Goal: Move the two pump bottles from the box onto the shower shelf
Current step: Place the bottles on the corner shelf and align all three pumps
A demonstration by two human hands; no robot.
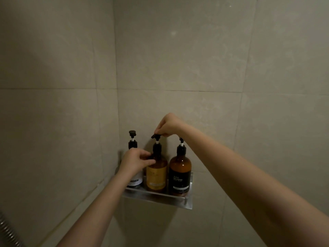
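Observation:
Three pump bottles stand upright on the metal shower shelf (156,197) in the tiled corner. The middle amber bottle with a yellow label (157,177) has my left hand (135,162) gripping its shoulder, while my right hand (167,125) pinches its black pump head from above. To its right stands an amber bottle with a black shampoo label (179,175), untouched. At the left a white-labelled bottle (136,180) is mostly hidden behind my left hand; only its pump and lower body show.
Beige tiled walls (195,59) meet in a corner just left of the shelf. A ribbed metal shower hose (8,230) shows at the bottom left edge. The box is out of sight.

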